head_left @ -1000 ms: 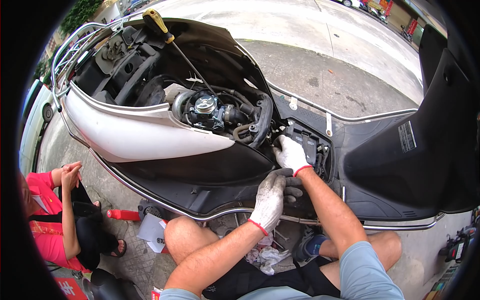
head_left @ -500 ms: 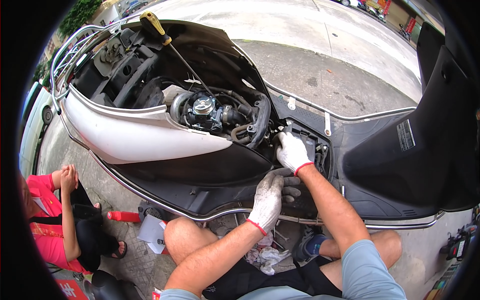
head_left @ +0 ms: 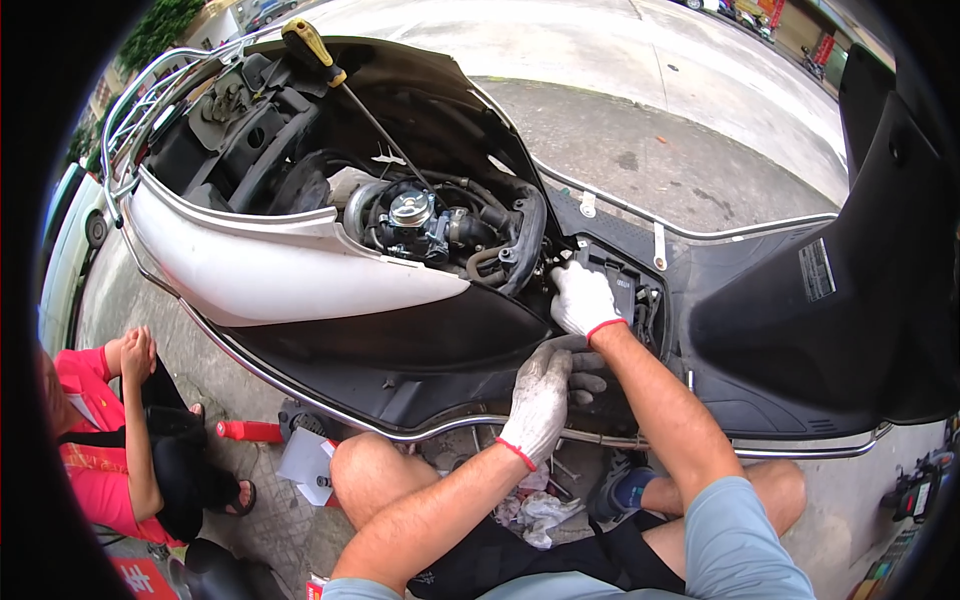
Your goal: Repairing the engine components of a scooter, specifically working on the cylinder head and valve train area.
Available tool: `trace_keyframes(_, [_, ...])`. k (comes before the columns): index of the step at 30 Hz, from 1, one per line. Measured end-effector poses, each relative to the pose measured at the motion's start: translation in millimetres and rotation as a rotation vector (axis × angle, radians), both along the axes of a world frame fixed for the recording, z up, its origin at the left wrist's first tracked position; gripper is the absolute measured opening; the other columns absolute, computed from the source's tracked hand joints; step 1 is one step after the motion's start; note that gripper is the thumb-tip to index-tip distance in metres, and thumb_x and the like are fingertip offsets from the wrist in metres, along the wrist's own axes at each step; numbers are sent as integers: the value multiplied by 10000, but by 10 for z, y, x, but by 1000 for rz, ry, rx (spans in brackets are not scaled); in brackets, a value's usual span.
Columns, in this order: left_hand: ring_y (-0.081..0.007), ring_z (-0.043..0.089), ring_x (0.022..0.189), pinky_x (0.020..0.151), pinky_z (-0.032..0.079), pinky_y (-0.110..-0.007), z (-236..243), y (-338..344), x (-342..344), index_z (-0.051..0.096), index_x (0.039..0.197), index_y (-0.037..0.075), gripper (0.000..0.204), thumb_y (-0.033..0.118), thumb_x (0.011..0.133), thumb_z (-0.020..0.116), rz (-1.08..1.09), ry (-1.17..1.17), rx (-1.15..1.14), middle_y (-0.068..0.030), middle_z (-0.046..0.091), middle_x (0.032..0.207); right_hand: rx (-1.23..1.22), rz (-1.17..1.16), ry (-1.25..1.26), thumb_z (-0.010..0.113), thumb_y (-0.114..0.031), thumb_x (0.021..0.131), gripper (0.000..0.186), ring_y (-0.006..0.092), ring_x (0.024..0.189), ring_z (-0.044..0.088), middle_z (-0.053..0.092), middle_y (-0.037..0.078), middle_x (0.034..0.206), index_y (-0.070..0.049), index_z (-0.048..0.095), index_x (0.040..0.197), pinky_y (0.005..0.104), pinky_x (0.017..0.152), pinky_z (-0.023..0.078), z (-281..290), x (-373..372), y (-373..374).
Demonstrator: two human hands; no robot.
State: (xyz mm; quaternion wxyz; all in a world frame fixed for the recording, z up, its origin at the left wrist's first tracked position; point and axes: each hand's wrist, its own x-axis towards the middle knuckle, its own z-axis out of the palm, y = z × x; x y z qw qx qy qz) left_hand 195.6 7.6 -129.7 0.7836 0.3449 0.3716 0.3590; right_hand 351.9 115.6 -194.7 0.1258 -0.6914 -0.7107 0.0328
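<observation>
A white and black scooter [head_left: 300,255] lies across the view with its seat area uncovered. My right hand [head_left: 583,298], in a white knit glove with a red cuff, reaches into the open compartment beside the battery [head_left: 622,290]. Its fingers are bent together at the compartment's left edge, and what they pinch is hidden. My left hand [head_left: 543,395], in a soiled glove of the same kind, rests against the black side panel below, fingers stretched out and holding nothing. A shiny carburetor [head_left: 412,210] shows in the engine bay, and a long screwdriver [head_left: 335,75] with a yellow and black handle stands leaning into it.
A seated person in a pink top [head_left: 95,440] is at the left with clasped hands. On the ground are a red bottle-shaped thing [head_left: 250,431], white paper [head_left: 305,462] and crumpled rags [head_left: 540,515]. A chrome rail [head_left: 400,436] runs along the scooter's near side.
The view has shifted slightly. My right hand has turned a little and still works at the same compartment edge; my left hand stays in place.
</observation>
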Motion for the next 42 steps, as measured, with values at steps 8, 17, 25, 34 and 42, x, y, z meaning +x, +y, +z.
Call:
trace_keyframes(8, [-121,663,846,738,541,-277,1,-8,-9,496,1343,-7,358,222,1089,391,-6,-19,5,-108,678,1111,-178,48,19,574,-125,793,274,448,908,671,655,247,1025,-37,661,1036,526,829,545,6,14,40])
trace_keyframes(17, [-127,664,847,736,540,-278,10,-6,-21,495,1340,-7,353,220,1089,395,-9,-17,11,-117,681,1118,-77,-51,31,570,-155,808,255,425,915,687,675,220,987,-26,657,1010,526,809,538,-6,-75,-12])
trace_keyframes(25, [-152,677,868,758,547,-291,4,17,-25,483,1352,-10,365,227,1085,404,2,-14,-23,-128,673,1146,-204,10,53,592,-172,849,274,429,996,663,677,244,1068,-18,663,1064,499,904,527,168,-32,-29])
trace_keyframes(34, [-313,570,1231,891,519,-425,-140,106,-41,419,1438,-10,549,391,1066,468,252,-384,-275,-181,538,1382,63,236,566,629,-166,891,161,367,940,672,687,170,964,-55,686,992,444,854,538,924,-27,-662])
trace_keyframes(42, [-87,558,861,670,386,-265,-317,122,-21,564,1323,169,438,496,1051,457,164,-302,-128,34,625,1021,10,396,227,718,-171,837,263,368,922,652,668,152,1003,-78,674,1079,452,829,522,791,-116,-897])
